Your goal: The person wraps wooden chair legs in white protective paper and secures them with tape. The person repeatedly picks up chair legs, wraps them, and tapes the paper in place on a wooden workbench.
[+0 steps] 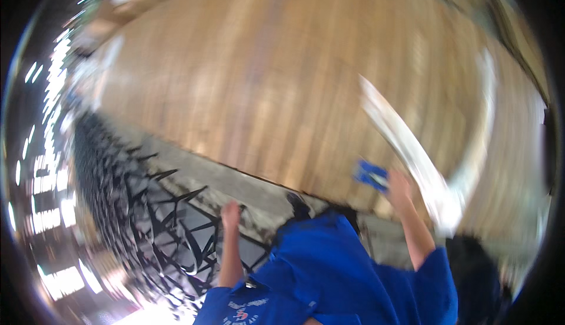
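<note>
My right hand [400, 187] is out over the long wooden surface, its fingers closed round a small blue object [371, 174] with a pale patch. Blur hides what kind of thing it is. My left hand [231, 213] hangs past the near edge of the wood, close to a mass of black pointed pieces [170, 219]. Motion smears its fingers, and no held thing shows there. To the right of my right hand, a long white strip [406, 145] lies slantwise on the wooden surface [282, 89].
Another pale strip [479, 119] curves along the right and meets the white one near the front. A grey concrete floor strip [206, 175] runs between the wood and the black pieces. Brown boxlike shapes [109, 22] stand at the far left, and a dark rounded shape [471, 272] at the lower right.
</note>
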### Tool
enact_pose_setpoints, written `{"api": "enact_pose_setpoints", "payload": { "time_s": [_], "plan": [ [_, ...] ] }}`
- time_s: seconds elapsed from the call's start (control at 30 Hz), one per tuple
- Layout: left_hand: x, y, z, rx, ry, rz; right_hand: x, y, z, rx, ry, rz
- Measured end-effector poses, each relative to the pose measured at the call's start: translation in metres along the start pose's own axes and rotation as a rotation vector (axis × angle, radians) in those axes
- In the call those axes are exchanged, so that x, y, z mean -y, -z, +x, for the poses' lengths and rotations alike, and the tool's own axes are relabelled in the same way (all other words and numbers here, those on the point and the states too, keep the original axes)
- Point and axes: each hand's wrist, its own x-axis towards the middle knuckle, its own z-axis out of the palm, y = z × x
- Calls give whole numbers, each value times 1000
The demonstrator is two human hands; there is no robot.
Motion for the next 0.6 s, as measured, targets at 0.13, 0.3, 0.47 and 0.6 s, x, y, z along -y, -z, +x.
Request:
{"api": "enact_pose_setpoints", "payload": {
  "time_s": [0.13,0.3,0.47,0.6],
  "plan": [
    [28,-51,-70,-218,705,-1580,-5,-47,7,-193,-136,40],
    [47,-203,-114,157,566,-1630,133,-62,9,-340,-169,92],
    [119,-215,-65,169,368,-1702,316,-76,21,-350,-217,98],
    [235,-159,-21,-33,406,-1763,454,-91,62,-376,-56,45]
  ]
}}
